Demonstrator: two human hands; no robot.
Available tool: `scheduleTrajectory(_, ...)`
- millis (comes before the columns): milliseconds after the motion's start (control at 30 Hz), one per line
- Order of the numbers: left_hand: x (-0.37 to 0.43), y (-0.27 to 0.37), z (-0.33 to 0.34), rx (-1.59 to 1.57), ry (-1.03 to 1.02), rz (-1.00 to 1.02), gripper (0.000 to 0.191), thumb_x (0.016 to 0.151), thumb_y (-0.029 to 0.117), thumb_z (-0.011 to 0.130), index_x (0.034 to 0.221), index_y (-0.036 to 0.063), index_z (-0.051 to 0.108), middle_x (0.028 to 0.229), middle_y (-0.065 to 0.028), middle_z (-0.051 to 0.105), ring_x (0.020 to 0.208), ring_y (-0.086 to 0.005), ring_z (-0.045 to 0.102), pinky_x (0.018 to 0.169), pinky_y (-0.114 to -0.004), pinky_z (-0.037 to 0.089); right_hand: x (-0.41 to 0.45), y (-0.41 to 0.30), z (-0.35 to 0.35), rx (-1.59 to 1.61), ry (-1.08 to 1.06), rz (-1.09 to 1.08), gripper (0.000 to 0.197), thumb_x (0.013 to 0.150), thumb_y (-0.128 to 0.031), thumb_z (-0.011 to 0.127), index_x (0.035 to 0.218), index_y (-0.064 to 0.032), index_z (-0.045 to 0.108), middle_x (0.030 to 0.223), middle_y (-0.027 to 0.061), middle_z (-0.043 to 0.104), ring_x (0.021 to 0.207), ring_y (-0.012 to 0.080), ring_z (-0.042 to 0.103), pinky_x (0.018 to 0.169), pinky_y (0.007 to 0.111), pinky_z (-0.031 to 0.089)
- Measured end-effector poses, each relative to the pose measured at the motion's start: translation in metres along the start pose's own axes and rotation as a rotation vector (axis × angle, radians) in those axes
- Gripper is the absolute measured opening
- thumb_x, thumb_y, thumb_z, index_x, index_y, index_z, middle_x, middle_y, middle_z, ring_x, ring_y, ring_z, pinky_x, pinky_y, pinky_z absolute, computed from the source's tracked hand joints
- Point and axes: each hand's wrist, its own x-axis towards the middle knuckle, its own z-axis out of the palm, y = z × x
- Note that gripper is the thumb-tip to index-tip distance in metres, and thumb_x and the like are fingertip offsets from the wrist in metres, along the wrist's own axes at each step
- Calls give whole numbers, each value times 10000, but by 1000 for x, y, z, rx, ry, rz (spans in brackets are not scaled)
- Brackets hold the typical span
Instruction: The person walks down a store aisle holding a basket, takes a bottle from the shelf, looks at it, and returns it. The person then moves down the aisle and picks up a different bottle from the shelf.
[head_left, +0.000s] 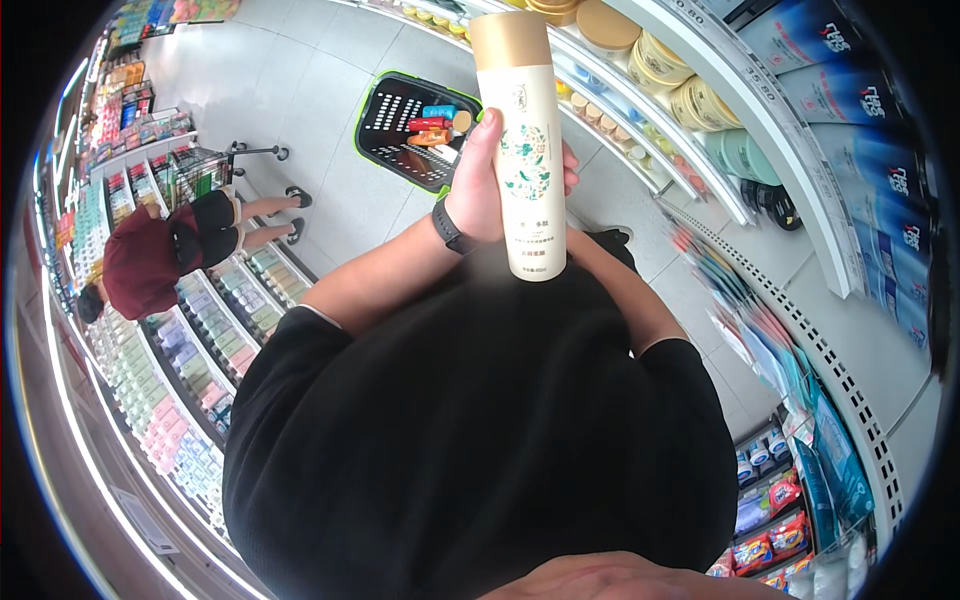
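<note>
A tall cream bottle (529, 157) with a gold cap and a green floral print stands upright in front of me. My left hand (478, 180), with a dark watch on the wrist, grips it, thumb on its left side. Fingertips show past its right edge; whose hand they belong to is unclear. The right forearm runs in behind the bottle, which hides my right hand. Beyond the left hand is a black shopping basket (375, 142) with a green rim, holding a blue item (439, 111), a red bottle (426, 124), an orange bottle (429, 138) and other packages.
Shelves of tubs (705, 101) and blue packs (847, 97) curve along the right. Hanging packets (840, 457) are at lower right. On the left, a person (161, 247) in a dark red top is beside a shopping cart (199, 176) and long shelves of products (180, 367).
</note>
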Motion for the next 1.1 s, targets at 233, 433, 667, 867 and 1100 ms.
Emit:
scheduleTrajectory(233, 6, 3, -4, -17, 40, 1, 733, 914, 684, 321, 1203, 33, 495, 938, -160, 630, 811, -239, 661, 693, -345, 562, -7, -23, -2, -447, 305, -174, 355, 890, -373, 491, 887, -64, 665, 918, 99, 691, 862, 261, 655, 743, 484, 400)
scheduleTrajectory(433, 11, 6, -10, -61, 10, 8, 751, 903, 698, 332, 1209, 31, 495, 957, -156, 632, 829, -244, 665, 713, -361, 570, -29, -59, -24, -961, 501, -150, 167, 809, -239, 552, 751, -93, 609, 779, 77, 633, 734, 251, 625, 722, 452, 379)
scheduleTrajectory(667, 21, 6, -11, -106, -29, -23, 788, 892, 725, 314, 1158, 20, 545, 987, -149, 642, 842, -248, 667, 744, -383, 566, -40, -72, -58, -744, 386, 74, 204, 820, -255, 574, 777, -65, 637, 817, 106, 636, 782, 275, 632, 759, 446, 437)
scheduleTrajectory(867, 12, 10, -10, -19, -26, 51, 769, 928, 690, 263, 1229, 26, 509, 1062, -159, 638, 941, -247, 646, 804, -367, 547, -88, -233, -68, 943, 11, 113, 440, 937, -424, 533, 1153, -44, 577, 1009, 98, 645, 868, 224, 660, 787, 416, 516)
scheduleTrajectory(1100, 2, 28, -6, 194, -87, 35, 790, 950, 666, 186, 1368, 31, 400, 1281, -172, 556, 1111, -269, 590, 967, -414, 470, -125, -324, -43, 753, -161, -191, 561, 910, -324, 621, 1317, -38, 362, 1043, 153, 627, 920, 279, 671, 652, 352, 583)
